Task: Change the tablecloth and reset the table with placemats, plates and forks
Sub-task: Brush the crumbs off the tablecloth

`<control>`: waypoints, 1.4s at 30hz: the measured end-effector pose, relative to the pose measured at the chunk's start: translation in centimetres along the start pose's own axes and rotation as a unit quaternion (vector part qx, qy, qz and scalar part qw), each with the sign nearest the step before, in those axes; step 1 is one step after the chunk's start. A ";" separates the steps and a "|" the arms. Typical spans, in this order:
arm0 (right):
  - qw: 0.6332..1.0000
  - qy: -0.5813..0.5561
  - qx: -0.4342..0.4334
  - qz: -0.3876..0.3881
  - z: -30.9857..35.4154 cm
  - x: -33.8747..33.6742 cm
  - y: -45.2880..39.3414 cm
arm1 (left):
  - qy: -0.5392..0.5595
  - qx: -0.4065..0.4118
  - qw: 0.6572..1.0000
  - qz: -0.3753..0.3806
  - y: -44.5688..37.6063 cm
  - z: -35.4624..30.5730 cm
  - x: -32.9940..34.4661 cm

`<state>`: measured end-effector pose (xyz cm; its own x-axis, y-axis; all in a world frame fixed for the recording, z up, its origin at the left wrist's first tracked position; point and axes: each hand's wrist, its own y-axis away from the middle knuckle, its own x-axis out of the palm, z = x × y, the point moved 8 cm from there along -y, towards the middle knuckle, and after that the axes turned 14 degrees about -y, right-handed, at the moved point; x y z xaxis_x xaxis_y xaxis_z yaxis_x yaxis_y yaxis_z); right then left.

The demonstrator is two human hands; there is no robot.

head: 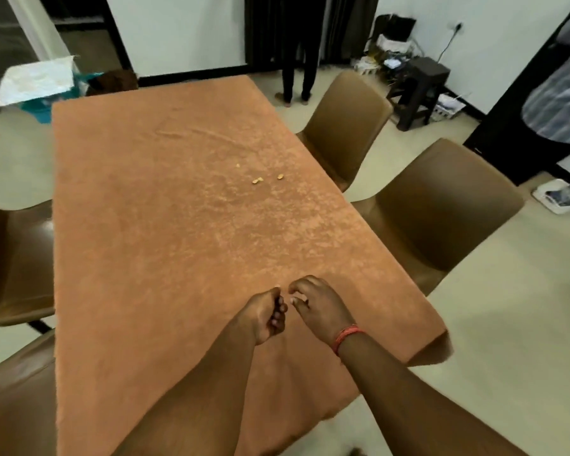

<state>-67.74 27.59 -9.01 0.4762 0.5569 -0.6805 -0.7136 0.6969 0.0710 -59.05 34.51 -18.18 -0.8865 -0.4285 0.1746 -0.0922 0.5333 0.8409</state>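
Observation:
An orange tablecloth [178, 232] covers the long table. A few small yellow crumbs [258, 181] lie on it past the middle. My left hand [266, 315] and my right hand [318, 306] hover close together over the near end of the cloth. Each has its fingers curled inward, and their fingertips almost meet. I see nothing held in either hand. A red thread band circles my right wrist. No placemats, plates or forks are in view.
Brown chairs stand on both long sides: two on the right [344, 126] [441, 205] and two on the left [10, 258]. A person's legs [298, 70] are beyond the far end. A dark stool [418, 90] and clutter sit at the back right.

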 end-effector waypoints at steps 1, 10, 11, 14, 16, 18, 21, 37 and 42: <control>1.000 0.009 0.002 -0.009 -1.4 -1.7 0.6 | -0.011 0.006 1.000 -0.002 -0.2 -0.4 1.2; 0.998 0.034 0.043 -0.037 -17.0 -18.4 6.7 | -0.040 0.069 0.997 -0.026 -3.3 -2.7 20.5; 0.998 0.034 0.043 -0.031 -18.7 -20.1 7.1 | -0.042 0.077 0.996 -0.029 -3.7 -3.1 23.1; 0.997 0.034 0.067 -0.014 -23.3 -24.5 8.3 | -0.050 0.086 0.994 -0.045 -4.4 -4.4 29.2; 0.997 0.043 0.068 0.004 -25.0 -26.2 8.0 | -0.050 0.092 0.993 -0.063 -4.6 -5.7 30.9; 0.997 0.040 0.064 0.015 -26.2 -27.4 6.3 | -0.045 0.097 0.990 -0.091 -4.8 -7.1 31.4; 0.998 0.015 0.048 0.035 -26.5 -27.4 1.9 | -0.022 0.102 0.985 -0.135 -5.6 -8.8 29.9; 0.978 0.057 -0.084 0.184 -19.4 -19.0 -23.2 | -0.147 0.062 0.876 -0.455 -8.3 -12.5 11.7; 0.959 0.086 -0.149 0.223 -15.1 -14.4 -32.6 | -0.144 0.071 0.836 -0.525 -8.1 -14.9 7.6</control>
<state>-59.09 -9.90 -12.54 0.0152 0.6694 -0.7427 -0.9540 0.2321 0.1897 -58.32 16.05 -16.04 -0.3544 -0.5318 -0.7692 -0.9224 0.0639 0.3808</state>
